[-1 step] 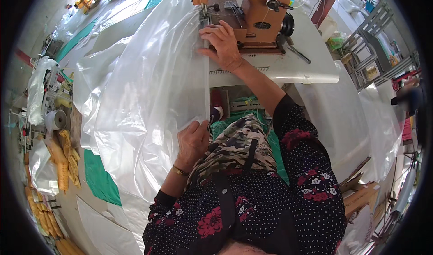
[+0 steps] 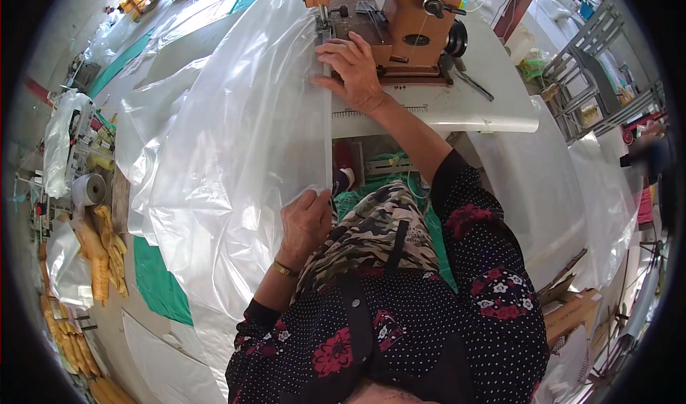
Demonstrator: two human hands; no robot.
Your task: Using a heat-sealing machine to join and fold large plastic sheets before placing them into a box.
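Clear plastic sheet (image 2: 229,132), left of centre: left grip (image 2: 303,222), mid-frame, pinches its edge; right grip (image 2: 351,74), upper centre, rests spread-fingered on it beside the sewing machine (image 2: 423,61). Keep the edge straight, evenly taut.

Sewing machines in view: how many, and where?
1: the brown sewing machine on the white table at top centre, partly cut off by the picture's upper edge, just beyond the right hand. Others may be hidden in the background clutter.
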